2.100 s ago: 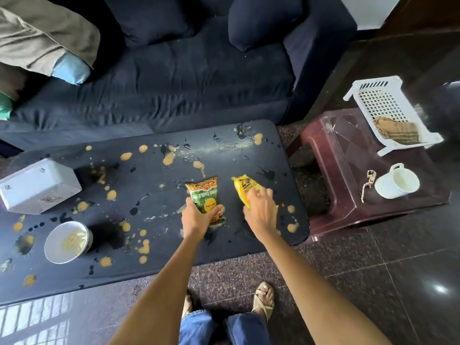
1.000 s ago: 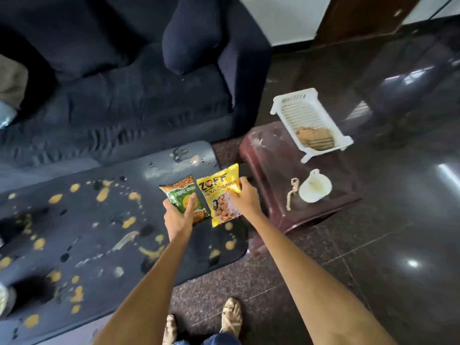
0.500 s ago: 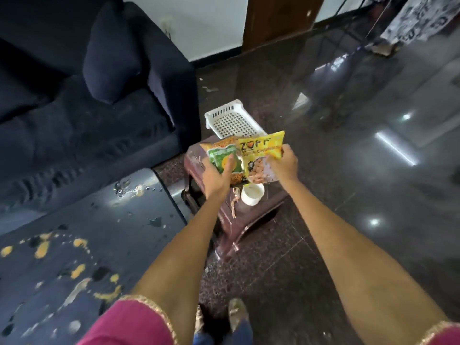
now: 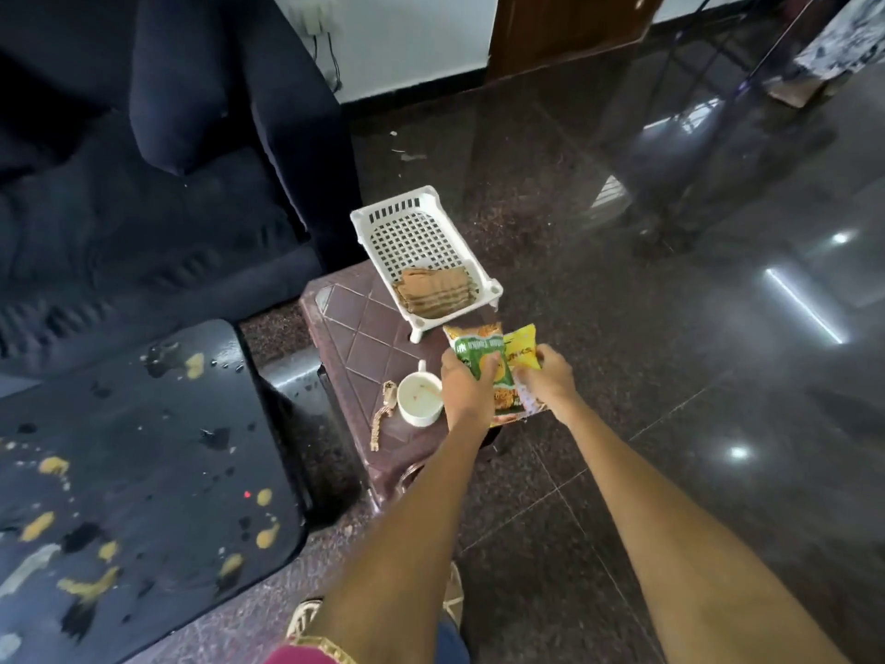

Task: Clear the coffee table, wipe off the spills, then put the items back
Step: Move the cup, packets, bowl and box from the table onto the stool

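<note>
Left hand (image 4: 467, 388) grips a green snack packet (image 4: 479, 359), right hand (image 4: 546, 381) pinches a yellow snack packet (image 4: 522, 345) over the maroon plastic stool surface (image 4: 368, 337).

Dim, soft-focus room; glare streaks the floor (image 4: 718, 328).

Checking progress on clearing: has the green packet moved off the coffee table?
Yes. The green packet left the coffee table and is now over the stool.

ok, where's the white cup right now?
Head view: the white cup stands on the maroon stool, just left of the left hand, below the white basket.
</note>
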Tool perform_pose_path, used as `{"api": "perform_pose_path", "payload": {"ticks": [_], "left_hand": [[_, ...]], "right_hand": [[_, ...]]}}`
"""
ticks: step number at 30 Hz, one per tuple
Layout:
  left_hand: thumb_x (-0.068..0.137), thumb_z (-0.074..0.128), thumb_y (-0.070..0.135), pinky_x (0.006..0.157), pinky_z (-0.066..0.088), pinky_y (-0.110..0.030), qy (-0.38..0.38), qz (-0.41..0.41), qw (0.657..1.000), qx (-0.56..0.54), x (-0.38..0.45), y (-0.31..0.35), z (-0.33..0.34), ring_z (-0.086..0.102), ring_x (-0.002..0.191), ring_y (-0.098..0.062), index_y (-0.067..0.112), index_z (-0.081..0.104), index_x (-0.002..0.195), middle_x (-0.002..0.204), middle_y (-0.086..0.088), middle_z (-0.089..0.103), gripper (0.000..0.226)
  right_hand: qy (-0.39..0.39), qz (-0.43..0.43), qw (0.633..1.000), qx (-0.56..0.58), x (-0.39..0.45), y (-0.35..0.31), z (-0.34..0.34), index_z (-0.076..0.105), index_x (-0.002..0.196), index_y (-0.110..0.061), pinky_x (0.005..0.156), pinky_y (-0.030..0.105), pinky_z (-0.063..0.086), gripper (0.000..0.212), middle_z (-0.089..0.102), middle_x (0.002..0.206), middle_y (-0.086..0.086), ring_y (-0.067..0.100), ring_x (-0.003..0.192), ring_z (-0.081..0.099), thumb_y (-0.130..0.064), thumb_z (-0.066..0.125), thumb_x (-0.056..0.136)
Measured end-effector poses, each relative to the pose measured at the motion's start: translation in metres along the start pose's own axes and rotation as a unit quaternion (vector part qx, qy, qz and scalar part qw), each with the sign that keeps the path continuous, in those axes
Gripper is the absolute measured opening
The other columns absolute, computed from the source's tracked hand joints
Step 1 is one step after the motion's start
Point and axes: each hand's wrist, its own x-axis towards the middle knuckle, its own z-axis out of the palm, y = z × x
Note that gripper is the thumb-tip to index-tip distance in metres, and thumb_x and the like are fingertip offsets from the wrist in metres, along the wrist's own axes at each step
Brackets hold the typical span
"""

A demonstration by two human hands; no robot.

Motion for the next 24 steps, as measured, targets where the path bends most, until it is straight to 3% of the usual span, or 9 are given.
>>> {"api": "perform_pose_path", "payload": {"ticks": [3, 6, 9, 12, 17, 20, 24], "left_hand": [[0.091, 0.056, 0.036, 0.096, 0.04, -0.038, 0.006, -0.039, 0.999, 0.009, 0.003, -0.008, 0.026, 0.049, 0.122, -0.033, 0.001, 0.029, 0.136, 0.133, -0.016, 0.049, 0.063], [0.092, 0.053, 0.038, 0.1, 0.034, -0.038, 0.006, -0.051, 0.997, 0.053, 0.009, -0.014, 0.042, 0.043, 0.126, -0.034, 0.0, 0.032, 0.135, 0.134, -0.017, 0.044, 0.061], [0.092, 0.053, 0.041, 0.102, 0.034, -0.039, 0.016, -0.063, 0.995, 0.079, 0.021, -0.016, 0.051, 0.043, 0.122, -0.035, -0.001, 0.039, 0.13, 0.13, -0.019, 0.043, 0.058], [0.092, 0.053, 0.039, 0.105, 0.032, -0.04, 0.035, -0.072, 0.994, 0.072, 0.029, -0.014, 0.058, 0.039, 0.126, -0.035, -0.002, 0.032, 0.137, 0.134, -0.02, 0.039, 0.063], [0.093, 0.05, 0.038, 0.109, 0.021, -0.033, 0.079, -0.087, 0.985, 0.126, 0.033, -0.004, 0.062, 0.028, 0.132, -0.032, -0.005, 0.005, 0.147, 0.144, -0.019, 0.028, 0.082], [0.094, 0.049, 0.038, 0.113, 0.017, -0.034, 0.081, -0.063, 0.983, 0.152, 0.029, -0.002, 0.064, 0.024, 0.136, -0.032, -0.005, 0.003, 0.147, 0.148, -0.019, 0.023, 0.082], [0.094, 0.049, 0.037, 0.114, 0.02, -0.034, 0.073, -0.043, 0.981, 0.176, 0.029, -0.008, 0.063, 0.025, 0.136, -0.031, -0.005, 0.002, 0.147, 0.148, -0.019, 0.023, 0.082]], "right_hand": [[-0.053, -0.033, 0.998, -0.002, 0.026, 0.005, 0.01, 0.057, 0.086, -0.011, 0.074, 0.041, 0.048, 0.005, 0.066, 0.089, 0.013, 0.03, 0.084, 0.061, -0.015, 0.058, 0.085], [-0.116, -0.019, 0.993, -0.001, 0.044, 0.009, 0.015, 0.059, 0.108, -0.01, 0.074, 0.037, 0.047, 0.022, 0.065, 0.102, 0.013, 0.029, 0.092, 0.06, -0.01, 0.05, 0.088], [-0.139, -0.024, 0.989, -0.045, 0.055, 0.017, 0.014, 0.059, 0.111, -0.009, 0.078, 0.04, 0.05, 0.033, 0.064, 0.103, 0.016, 0.032, 0.094, 0.06, 0.0, 0.046, 0.083], [-0.115, -0.045, 0.99, -0.065, 0.058, 0.024, 0.014, 0.061, 0.11, -0.007, 0.078, 0.044, 0.052, 0.037, 0.066, 0.099, 0.018, 0.035, 0.092, 0.061, 0.005, 0.048, 0.078], [-0.09, -0.073, 0.992, -0.055, 0.059, 0.026, 0.019, 0.05, 0.129, -0.007, 0.088, 0.047, 0.048, 0.041, 0.065, 0.109, 0.018, 0.035, 0.101, 0.06, -0.011, 0.053, 0.088], [-0.032, -0.122, 0.986, -0.109, 0.057, 0.024, 0.019, 0.047, 0.131, -0.004, 0.094, 0.048, 0.043, 0.043, 0.058, 0.116, 0.021, 0.036, 0.112, 0.051, -0.015, 0.054, 0.09], [0.064, -0.186, 0.97, -0.142, 0.053, 0.014, 0.017, 0.052, 0.125, -0.004, 0.088, 0.046, 0.042, 0.035, 0.057, 0.114, 0.019, 0.035, 0.11, 0.05, -0.013, 0.054, 0.091]]}}
